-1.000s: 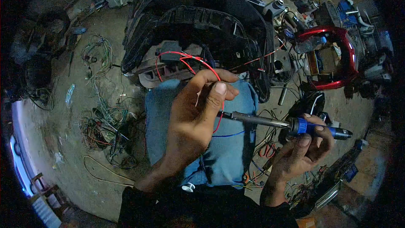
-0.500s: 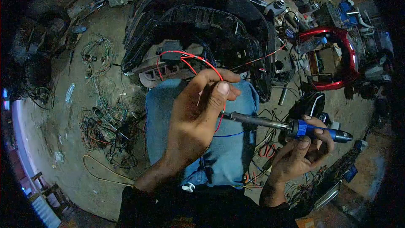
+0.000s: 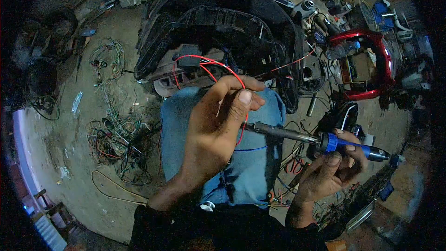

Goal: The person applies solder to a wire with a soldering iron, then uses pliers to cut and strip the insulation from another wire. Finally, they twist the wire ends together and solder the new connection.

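Observation:
My left hand (image 3: pixel 220 116) pinches a red wire (image 3: pixel 227 69) between thumb and index finger, over my jeans (image 3: pixel 254 172). The wire loops up toward a dark vehicle part in front of me, and its lower length hangs below my thumb. Wrapped in the fingers of my right hand (image 3: pixel 332 169) is the blue handle of a soldering iron (image 3: pixel 334 142). Its metal barrel points left, and the tip meets the red wire just under my left thumb in this view. A blue wire (image 3: pixel 253 148) lies across my lap below the iron.
A large black plastic vehicle body part (image 3: pixel 223 18) stands in front of my knees. Tangled wires (image 3: pixel 118 144) lie on the floor at left. Red-handled pliers (image 3: pixel 293 166) rest near my right wrist. At right are a red shiny ring-shaped part (image 3: pixel 388 65) and tools. A solder spool (image 3: pixel 207 206) sits at my lap.
Both hands hold nearly the same pose, with the iron's tip still at the red wire. The iron's handle end has dipped very slightly.

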Action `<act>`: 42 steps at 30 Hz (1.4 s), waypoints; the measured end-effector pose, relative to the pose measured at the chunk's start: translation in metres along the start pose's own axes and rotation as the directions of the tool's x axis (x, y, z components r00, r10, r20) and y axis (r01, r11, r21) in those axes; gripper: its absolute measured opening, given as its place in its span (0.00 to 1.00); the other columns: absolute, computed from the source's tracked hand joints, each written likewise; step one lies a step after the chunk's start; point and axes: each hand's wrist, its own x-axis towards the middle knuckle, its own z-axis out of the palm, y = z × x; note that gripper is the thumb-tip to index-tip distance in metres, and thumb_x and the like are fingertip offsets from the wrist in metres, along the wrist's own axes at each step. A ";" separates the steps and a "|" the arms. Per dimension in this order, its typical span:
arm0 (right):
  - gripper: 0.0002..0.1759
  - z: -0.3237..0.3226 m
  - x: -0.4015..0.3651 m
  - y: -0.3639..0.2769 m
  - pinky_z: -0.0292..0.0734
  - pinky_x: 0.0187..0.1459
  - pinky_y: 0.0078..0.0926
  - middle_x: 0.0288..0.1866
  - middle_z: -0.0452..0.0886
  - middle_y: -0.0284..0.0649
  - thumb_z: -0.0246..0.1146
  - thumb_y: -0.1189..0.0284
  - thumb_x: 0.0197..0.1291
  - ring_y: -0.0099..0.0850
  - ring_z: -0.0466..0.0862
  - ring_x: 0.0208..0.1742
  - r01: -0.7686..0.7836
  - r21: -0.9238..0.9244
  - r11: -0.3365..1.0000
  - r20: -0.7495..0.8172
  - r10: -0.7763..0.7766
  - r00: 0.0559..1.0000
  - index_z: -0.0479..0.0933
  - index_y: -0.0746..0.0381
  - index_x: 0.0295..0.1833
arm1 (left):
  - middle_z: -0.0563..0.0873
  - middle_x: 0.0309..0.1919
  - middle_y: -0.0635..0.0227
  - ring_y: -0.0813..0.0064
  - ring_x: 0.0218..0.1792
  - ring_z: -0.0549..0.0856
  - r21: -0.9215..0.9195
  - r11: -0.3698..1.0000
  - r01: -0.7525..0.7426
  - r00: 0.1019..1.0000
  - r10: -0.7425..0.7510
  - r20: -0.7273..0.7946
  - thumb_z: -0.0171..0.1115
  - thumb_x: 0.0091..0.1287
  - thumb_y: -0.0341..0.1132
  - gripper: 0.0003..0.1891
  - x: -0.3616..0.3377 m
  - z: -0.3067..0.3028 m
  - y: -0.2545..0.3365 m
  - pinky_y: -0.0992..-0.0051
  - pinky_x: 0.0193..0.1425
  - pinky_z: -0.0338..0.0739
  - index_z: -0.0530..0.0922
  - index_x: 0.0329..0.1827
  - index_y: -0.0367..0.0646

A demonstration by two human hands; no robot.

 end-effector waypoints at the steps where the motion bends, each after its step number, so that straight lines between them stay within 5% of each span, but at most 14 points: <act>1: 0.20 -0.001 0.001 0.001 0.82 0.45 0.25 0.53 0.81 0.52 0.69 0.60 0.70 0.35 0.81 0.50 0.013 -0.002 1.000 0.007 -0.013 1.000 0.69 0.56 0.57 | 0.84 0.45 0.63 0.75 0.51 0.85 -0.002 1.000 -0.001 1.000 0.001 -0.001 0.51 0.84 0.34 0.12 0.000 0.000 -0.001 0.72 0.62 0.78 0.78 0.58 0.36; 5: 0.20 -0.004 0.001 0.002 0.82 0.45 0.26 0.53 0.82 0.52 0.69 0.60 0.70 0.34 0.81 0.49 0.017 -0.027 0.999 0.033 -0.016 0.999 0.69 0.56 0.57 | 0.85 0.45 0.63 0.75 0.52 0.85 -0.009 1.000 0.017 1.000 -0.017 -0.007 0.51 0.84 0.35 0.12 0.000 0.000 0.002 0.72 0.62 0.77 0.78 0.58 0.36; 8: 0.20 -0.002 0.002 0.004 0.82 0.45 0.26 0.53 0.81 0.53 0.69 0.60 0.70 0.34 0.81 0.49 0.058 -0.053 0.997 0.030 -0.057 0.998 0.69 0.56 0.57 | 0.88 0.44 0.57 0.68 0.49 0.88 0.051 0.998 -0.021 0.999 0.022 -0.032 0.52 0.83 0.38 0.14 0.000 0.001 -0.002 0.64 0.60 0.83 0.79 0.58 0.36; 11: 0.20 -0.002 -0.001 0.002 0.82 0.47 0.29 0.53 0.81 0.53 0.69 0.60 0.70 0.36 0.81 0.50 0.009 -0.012 1.000 0.005 -0.009 1.000 0.69 0.57 0.57 | 0.86 0.45 0.63 0.75 0.51 0.85 0.022 1.000 0.007 1.000 -0.007 0.000 0.52 0.84 0.37 0.13 -0.001 0.000 0.003 0.73 0.61 0.77 0.78 0.58 0.37; 23: 0.20 -0.008 -0.002 0.000 0.80 0.52 0.32 0.54 0.80 0.53 0.69 0.61 0.70 0.37 0.80 0.54 -0.042 0.015 0.999 0.023 0.041 0.999 0.69 0.56 0.58 | 0.85 0.44 0.64 0.76 0.50 0.84 0.051 0.998 -0.025 1.000 0.025 -0.001 0.51 0.85 0.38 0.14 0.000 0.000 0.000 0.74 0.60 0.76 0.79 0.57 0.36; 26: 0.20 -0.006 -0.001 0.001 0.80 0.51 0.31 0.54 0.80 0.53 0.68 0.60 0.71 0.37 0.81 0.53 -0.016 -0.005 1.000 0.035 0.016 0.999 0.69 0.56 0.59 | 0.87 0.42 0.58 0.69 0.48 0.88 0.089 0.995 -0.054 0.999 0.054 -0.005 0.52 0.83 0.37 0.15 0.002 0.000 -0.001 0.65 0.61 0.82 0.79 0.58 0.34; 29: 0.20 -0.007 -0.003 0.002 0.80 0.51 0.31 0.54 0.80 0.53 0.68 0.60 0.71 0.37 0.81 0.53 -0.036 -0.007 0.999 0.018 0.036 0.999 0.70 0.57 0.58 | 0.85 0.44 0.64 0.77 0.50 0.84 0.047 0.999 -0.015 1.000 0.014 0.014 0.51 0.85 0.37 0.13 0.001 -0.001 0.000 0.74 0.60 0.77 0.79 0.57 0.36; 42: 0.19 -0.002 -0.004 0.006 0.83 0.45 0.27 0.54 0.80 0.53 0.68 0.62 0.71 0.34 0.80 0.50 -0.030 0.045 0.999 -0.017 0.031 0.999 0.70 0.57 0.58 | 0.84 0.47 0.63 0.76 0.50 0.85 0.058 0.996 -0.060 0.998 0.059 0.019 0.51 0.85 0.36 0.13 0.002 0.002 -0.003 0.74 0.60 0.78 0.78 0.56 0.35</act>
